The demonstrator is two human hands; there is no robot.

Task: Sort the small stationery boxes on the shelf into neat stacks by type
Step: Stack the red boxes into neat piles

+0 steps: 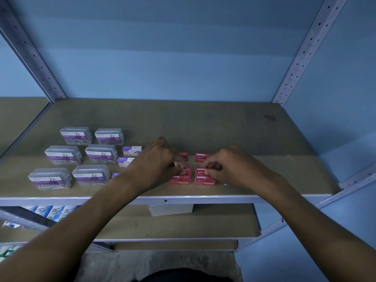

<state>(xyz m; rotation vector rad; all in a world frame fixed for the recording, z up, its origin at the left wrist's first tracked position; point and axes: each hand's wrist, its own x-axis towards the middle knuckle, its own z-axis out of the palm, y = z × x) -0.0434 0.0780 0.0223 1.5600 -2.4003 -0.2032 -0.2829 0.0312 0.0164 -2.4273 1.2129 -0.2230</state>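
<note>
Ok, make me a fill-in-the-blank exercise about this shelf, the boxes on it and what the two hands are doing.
1. The clear plastic paper clip boxes sit in two columns on the ____ side of the shelf.
2. The right hand pinches a small ____ staples box on top of a stack.
3. The left hand rests on the red stack to the ____ of that one.
4. The white and purple boxes beside the clip boxes read ____.

Missing words: left; red; left; staples

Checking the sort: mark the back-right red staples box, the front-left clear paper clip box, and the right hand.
Back-right red staples box (201, 156): head view, top face.
Front-left clear paper clip box (50, 178): head view, label.
Right hand (227, 166): head view, knuckles.
</note>
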